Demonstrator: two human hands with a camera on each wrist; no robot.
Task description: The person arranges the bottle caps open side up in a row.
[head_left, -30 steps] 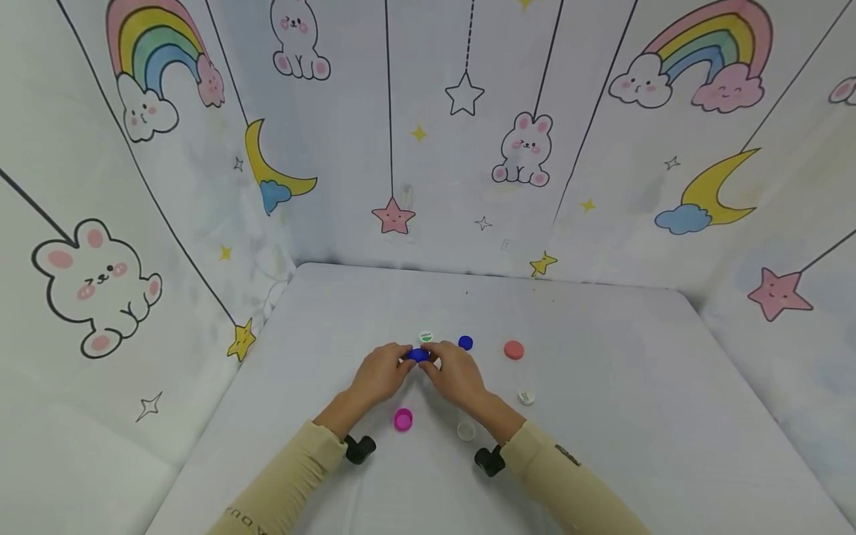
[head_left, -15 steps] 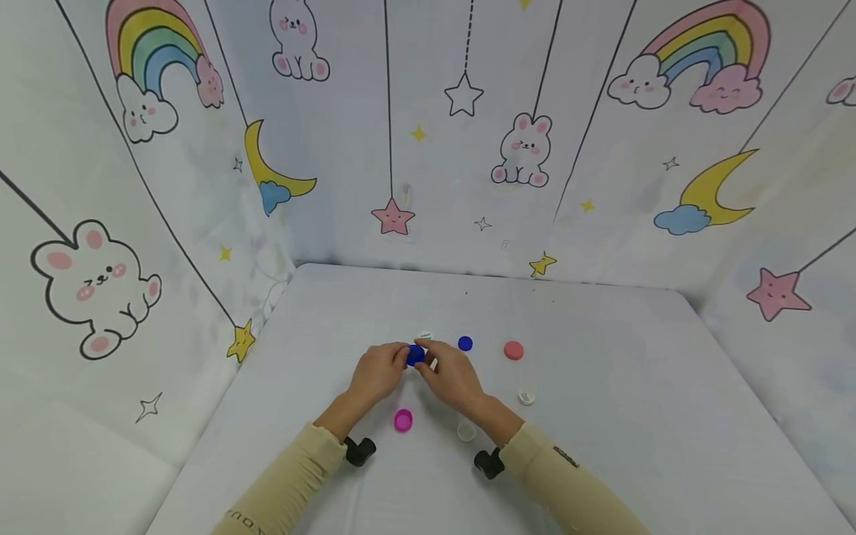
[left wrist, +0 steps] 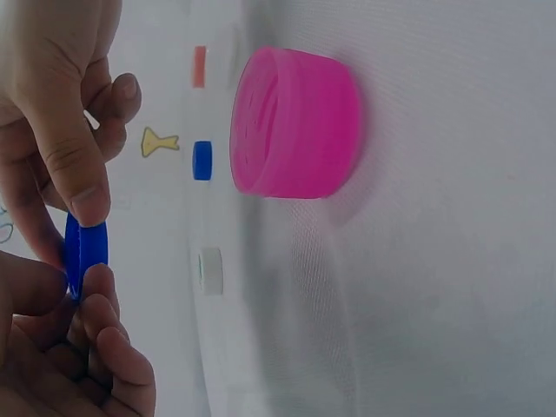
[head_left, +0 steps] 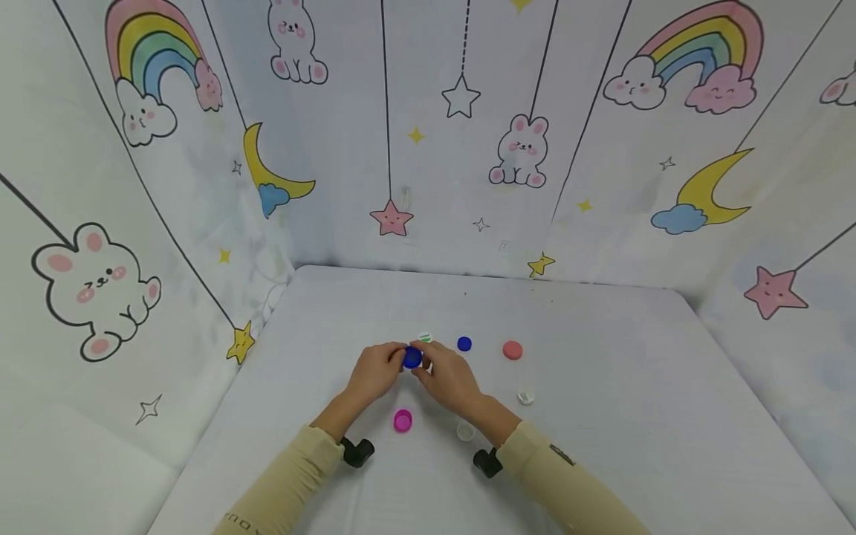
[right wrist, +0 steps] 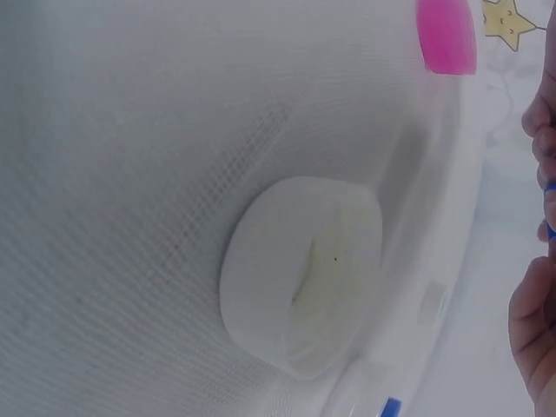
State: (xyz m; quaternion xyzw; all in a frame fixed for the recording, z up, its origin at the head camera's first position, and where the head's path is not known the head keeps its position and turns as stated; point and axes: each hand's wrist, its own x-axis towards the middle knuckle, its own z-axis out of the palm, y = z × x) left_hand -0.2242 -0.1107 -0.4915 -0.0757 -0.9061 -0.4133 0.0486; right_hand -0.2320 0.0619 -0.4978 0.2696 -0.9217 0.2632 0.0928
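Between both hands, in the head view, a blue bottle cap (head_left: 412, 357) is held above the white table, its hollow side appearing to face up. My left hand (head_left: 371, 371) pinches its left edge. On the opposite edge, my right hand (head_left: 451, 377) grips with thumb and fingers. The left wrist view shows the cap (left wrist: 85, 252) side-on, with the right hand (left wrist: 61, 104) above it and the left hand (left wrist: 69, 347) below in that picture. Only a sliver of blue shows between the fingers in the right wrist view.
On the table (head_left: 602, 446) lie a magenta cap (head_left: 403, 420), a whitish cap (head_left: 465, 431), another white cap (head_left: 526, 398), a red cap (head_left: 513, 350), a second blue cap (head_left: 464, 343) and a white-and-green cap (head_left: 425, 337). Patterned cloth walls (head_left: 334, 148) stand around.
Both hands have turned the blue cap so its hollow side comes into view, and shifted it slightly left. The caps on the table stay put.
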